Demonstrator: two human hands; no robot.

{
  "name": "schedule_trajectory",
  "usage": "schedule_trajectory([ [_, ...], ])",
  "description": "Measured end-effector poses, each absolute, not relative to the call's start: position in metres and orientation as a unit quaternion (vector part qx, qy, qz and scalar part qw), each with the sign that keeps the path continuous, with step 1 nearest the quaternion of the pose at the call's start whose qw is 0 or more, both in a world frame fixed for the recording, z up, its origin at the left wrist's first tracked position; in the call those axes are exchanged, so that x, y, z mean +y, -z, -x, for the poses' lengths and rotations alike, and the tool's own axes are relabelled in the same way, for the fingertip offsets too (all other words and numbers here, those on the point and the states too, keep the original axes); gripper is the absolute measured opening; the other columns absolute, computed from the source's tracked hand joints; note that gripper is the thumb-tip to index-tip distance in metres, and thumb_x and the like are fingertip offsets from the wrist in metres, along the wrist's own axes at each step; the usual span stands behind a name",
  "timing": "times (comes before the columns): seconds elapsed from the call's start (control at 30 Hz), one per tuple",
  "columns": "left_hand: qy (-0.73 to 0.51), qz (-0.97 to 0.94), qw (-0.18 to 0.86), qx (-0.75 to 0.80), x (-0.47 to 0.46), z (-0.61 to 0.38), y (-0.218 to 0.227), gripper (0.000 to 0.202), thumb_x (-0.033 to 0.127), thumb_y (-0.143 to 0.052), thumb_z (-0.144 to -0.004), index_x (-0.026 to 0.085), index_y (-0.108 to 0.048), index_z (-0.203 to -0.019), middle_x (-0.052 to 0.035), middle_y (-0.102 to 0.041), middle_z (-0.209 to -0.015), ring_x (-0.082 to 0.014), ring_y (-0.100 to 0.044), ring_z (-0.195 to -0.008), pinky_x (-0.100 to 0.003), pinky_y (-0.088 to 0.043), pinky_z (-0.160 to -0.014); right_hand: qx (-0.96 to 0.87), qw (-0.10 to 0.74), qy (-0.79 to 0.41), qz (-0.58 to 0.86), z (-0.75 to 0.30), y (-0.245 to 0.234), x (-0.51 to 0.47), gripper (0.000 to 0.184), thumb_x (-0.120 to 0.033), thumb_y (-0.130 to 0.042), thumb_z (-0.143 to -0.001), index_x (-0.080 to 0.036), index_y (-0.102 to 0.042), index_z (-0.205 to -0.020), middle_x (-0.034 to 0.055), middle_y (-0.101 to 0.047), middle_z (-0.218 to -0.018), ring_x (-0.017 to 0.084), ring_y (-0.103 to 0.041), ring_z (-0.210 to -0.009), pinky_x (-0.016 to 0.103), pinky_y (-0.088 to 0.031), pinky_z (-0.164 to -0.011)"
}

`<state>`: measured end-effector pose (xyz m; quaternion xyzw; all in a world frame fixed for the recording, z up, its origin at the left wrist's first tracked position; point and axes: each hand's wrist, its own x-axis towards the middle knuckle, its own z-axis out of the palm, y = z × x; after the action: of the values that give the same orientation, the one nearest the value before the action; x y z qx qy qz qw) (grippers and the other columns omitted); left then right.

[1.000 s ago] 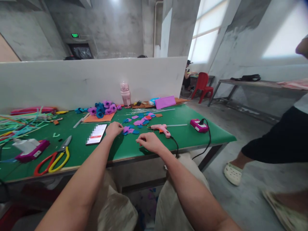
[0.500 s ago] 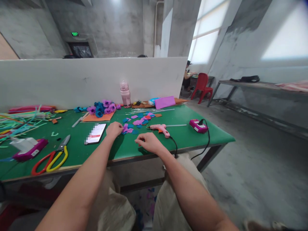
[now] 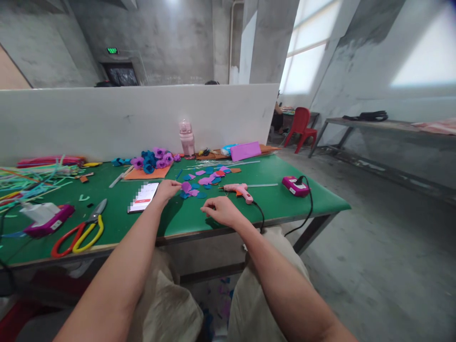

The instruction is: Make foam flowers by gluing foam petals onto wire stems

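My left hand [image 3: 167, 190] lies on the green table [image 3: 285, 202] between a phone [image 3: 143, 197] and a scatter of purple, blue and pink felt petals [image 3: 204, 180]. Its fingertips touch a purple petal [image 3: 185, 186]; whether they grip it is unclear. My right hand [image 3: 221, 210] rests near the table's front edge, fingers curled and thumb pinched to forefinger, with nothing visible in it. A pink glue gun [image 3: 239, 190] lies just beyond my right hand, its black cord running off the edge.
Red and yellow scissors [image 3: 80, 232] and a magenta box [image 3: 48, 219] lie front left, with coloured sticks [image 3: 32, 178] behind. Finished felt flowers [image 3: 153, 160], a pink bottle [image 3: 186, 137] and a white divider [image 3: 135, 118] line the back. A magenta power adapter [image 3: 295, 185] sits right.
A person standing at the right one second ago has left the view. My left fingertips have shifted slightly onto the purple petal. My right hand has hardly moved.
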<state>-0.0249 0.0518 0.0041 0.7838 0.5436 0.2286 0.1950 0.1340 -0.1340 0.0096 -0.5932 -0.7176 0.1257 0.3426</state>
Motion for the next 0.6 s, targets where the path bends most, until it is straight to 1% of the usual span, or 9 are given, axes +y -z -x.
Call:
schedule_trajectory([
  [0.17, -0.24, -0.787, 0.195, 0.534, 0.0528, 0.0267, -0.0045, 0.031, 0.036, -0.057, -0.065, 0.017, -0.071, -0.083, -0.0035, -0.07, -0.076, -0.0151, -0.06, -0.066, -0.021, -0.039, -0.053, -0.719, 0.338, -0.125, 0.594, -0.1323, -0.0083, -0.1328, 0.021, -0.029, -0.053, -0.081, -0.016, -0.067, -0.071, 0.0016, -0.065, -0.065, 0.01, -0.052, -0.058, 0.02, -0.029, -0.054],
  [0.4, -0.22, -0.796, 0.168, 0.539, 0.05, 0.0271, -0.0082, 0.026, 0.036, -0.061, -0.061, 0.018, -0.071, -0.076, -0.0025, -0.068, -0.066, -0.0161, -0.058, -0.06, -0.023, -0.037, -0.052, -0.718, 0.331, -0.127, 0.599, -0.132, -0.0069, -0.1325, 0.022, -0.03, -0.053, -0.081, -0.016, -0.067, -0.071, 0.0011, -0.064, -0.064, 0.01, -0.051, -0.057, 0.02, -0.029, -0.053],
  [0.6, -0.226, -0.799, 0.167, 0.532, 0.0438, 0.0252, -0.0106, 0.029, 0.039, -0.054, -0.066, 0.017, -0.071, -0.076, -0.0023, -0.068, -0.067, -0.0153, -0.057, -0.061, -0.022, -0.036, -0.051, -0.722, 0.328, -0.124, 0.597, -0.1333, -0.0055, -0.1327, 0.022, -0.03, -0.052, -0.081, -0.017, -0.067, -0.071, 0.0014, -0.065, -0.066, 0.01, -0.052, -0.059, 0.02, -0.03, -0.055],
])
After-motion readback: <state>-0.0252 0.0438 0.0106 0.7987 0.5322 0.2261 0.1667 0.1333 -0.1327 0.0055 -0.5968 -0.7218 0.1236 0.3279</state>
